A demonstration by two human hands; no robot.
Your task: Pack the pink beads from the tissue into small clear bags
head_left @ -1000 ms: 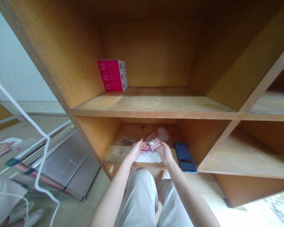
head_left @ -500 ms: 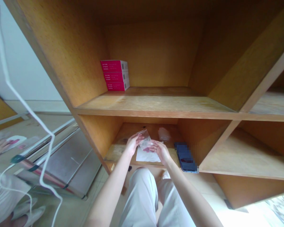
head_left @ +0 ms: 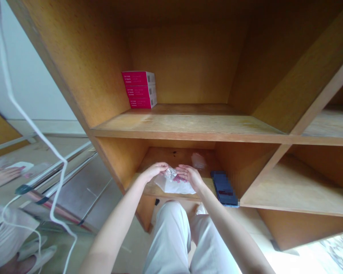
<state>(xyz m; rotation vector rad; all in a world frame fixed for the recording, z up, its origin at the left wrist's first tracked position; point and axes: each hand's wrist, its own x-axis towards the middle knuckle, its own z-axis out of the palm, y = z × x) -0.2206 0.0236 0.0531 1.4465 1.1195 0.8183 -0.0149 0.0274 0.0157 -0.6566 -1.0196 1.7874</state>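
Note:
In the lower shelf compartment, my left hand [head_left: 157, 169] pinches a crumpled clear plastic bag [head_left: 170, 174]. My right hand [head_left: 189, 175] is beside it on the right, its fingers stretched out over a small patch of red beads or similar little pieces [head_left: 178, 179]. Under them lies a white sheet [head_left: 175, 188], which may be paper or a plastic pouch. Whether the right fingertips touch the bag or the red pieces is hard to tell.
Behind my right hand sits another clear plastic bag [head_left: 198, 161]. A dark phone [head_left: 225, 188] lies at the compartment's right. Pink boxes [head_left: 139, 90] are stacked on the shelf above. At far left, another person's hand [head_left: 5, 177] rests near a white cable [head_left: 57, 190].
My left hand has shifted left and lower, with the bag now bunched at its fingertips. The white sheet looks wider on its left side, and the red pieces show more clearly.

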